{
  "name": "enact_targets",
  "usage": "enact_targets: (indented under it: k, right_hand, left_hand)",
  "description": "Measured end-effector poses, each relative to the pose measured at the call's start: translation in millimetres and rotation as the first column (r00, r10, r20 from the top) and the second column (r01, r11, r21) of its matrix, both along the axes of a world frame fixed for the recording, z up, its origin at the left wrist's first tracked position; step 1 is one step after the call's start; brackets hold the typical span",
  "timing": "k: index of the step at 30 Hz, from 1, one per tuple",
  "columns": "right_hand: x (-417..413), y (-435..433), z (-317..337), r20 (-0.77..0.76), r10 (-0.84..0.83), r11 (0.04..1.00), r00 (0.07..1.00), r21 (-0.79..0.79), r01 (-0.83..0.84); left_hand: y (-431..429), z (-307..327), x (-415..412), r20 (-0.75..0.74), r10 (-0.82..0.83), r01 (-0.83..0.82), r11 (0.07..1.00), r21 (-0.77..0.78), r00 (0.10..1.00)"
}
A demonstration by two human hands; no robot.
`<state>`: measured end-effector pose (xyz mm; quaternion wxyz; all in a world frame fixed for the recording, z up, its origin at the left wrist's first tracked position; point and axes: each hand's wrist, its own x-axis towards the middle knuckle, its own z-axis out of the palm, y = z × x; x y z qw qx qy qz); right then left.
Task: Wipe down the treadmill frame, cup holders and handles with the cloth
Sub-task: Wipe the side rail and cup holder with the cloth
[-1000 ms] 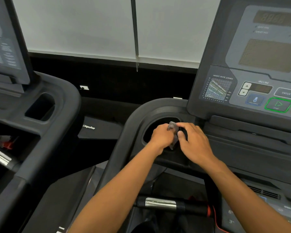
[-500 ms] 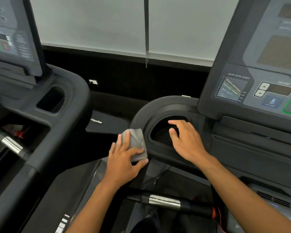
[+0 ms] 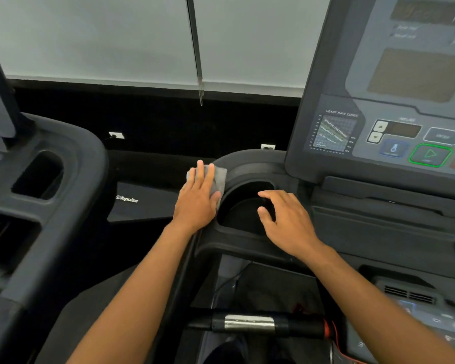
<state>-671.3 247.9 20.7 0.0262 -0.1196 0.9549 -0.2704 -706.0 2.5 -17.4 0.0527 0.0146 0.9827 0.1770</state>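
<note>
head view: my left hand (image 3: 197, 199) lies flat on the grey cloth (image 3: 219, 174), fingers straight, pressing it to the outer left edge of the treadmill frame (image 3: 247, 164), just beside the cup holder (image 3: 243, 214). a second ago both hands worked the cloth inside that holder; since then it has come out and slid up the edge toward the far corner. my right hand (image 3: 286, 222) rests on the holder's near right rim, grip loosely spread, empty. i judge the holder done and the frame under way; the handle bar (image 3: 247, 323) remains.

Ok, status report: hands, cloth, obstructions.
Left hand flat, pressing cloth on frame rim beside cup holder. Right hand open over holder. Nothing in the way.
</note>
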Motion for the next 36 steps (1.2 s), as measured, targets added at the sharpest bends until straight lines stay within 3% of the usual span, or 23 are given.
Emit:
enact_targets:
  k: [8,14,19,24,29,36]
  right_hand:
    - [4.1,11.0,-1.9,-0.028,-0.08,0.997,0.996,0.02,0.081]
    - [10.3,20.4,-5.5,-0.06,-0.111,0.992,0.992,0.06,0.114]
    - [10.3,13.9,-6.0,-0.08,-0.075,0.992,0.994,0.095,0.082]
    - [11.1,-0.8,-4.6,-0.101,-0.025,0.996,0.995,0.084,0.033]
    - [14.3,-10.2,-1.4,-0.089,0.017,0.998,0.996,0.058,-0.012]
    - [32.6,-27.1,1.4,-0.074,0.143,0.989,0.987,0.039,-0.141]
  left_hand:
    - [32.1,11.6,-84.6,0.048,-0.285,0.289,0.947,-0.143,0.957]
    - [97.2,21.3,-124.8,0.04,-0.54,0.535,0.818,-0.212,0.841]
    - [119.0,23.5,-133.8,0.035,-0.608,0.59,0.752,-0.294,0.793]
    - [95.8,23.6,-129.0,0.017,-0.532,0.518,0.817,-0.254,0.847]
    - [40.7,12.2,-85.5,-0.027,-0.291,0.283,0.944,-0.168,0.956]
    - [1.1,-0.7,25.7,-0.091,-0.016,0.001,0.986,-0.166,0.996]
